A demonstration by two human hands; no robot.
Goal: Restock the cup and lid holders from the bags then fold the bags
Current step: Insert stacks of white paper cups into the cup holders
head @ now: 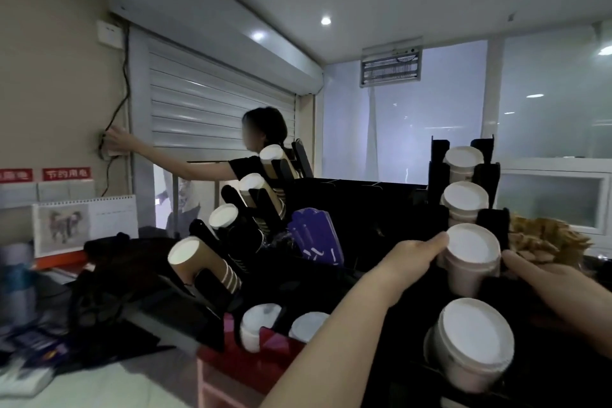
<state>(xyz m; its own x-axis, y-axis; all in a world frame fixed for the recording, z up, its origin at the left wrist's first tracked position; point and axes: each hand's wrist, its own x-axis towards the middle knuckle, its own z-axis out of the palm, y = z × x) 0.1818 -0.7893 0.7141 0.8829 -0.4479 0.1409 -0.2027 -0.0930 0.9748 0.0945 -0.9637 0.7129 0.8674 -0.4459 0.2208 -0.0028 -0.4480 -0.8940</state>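
Observation:
A black tiered holder [437, 156] on the right carries several stacks of white cups lying bottom-out. My left hand [414, 253] and my right hand [543, 275] grip the third stack [472, 258] from both sides as it sits in its slot. Another white stack [473, 346] lies in the lowest slot, just below my hands. On the left a second black rack [231, 205] holds several stacks of brown striped paper cups [205, 262]. No bags are clearly visible.
A person [258, 149] stands behind the racks, reaching left to a wall switch beside a roller shutter. Purple packets [314, 235] sit between the racks, brown stirrers or packets [543, 235] at right. Two small white cups [261, 325] stand in a red box. A calendar and clutter lie at left.

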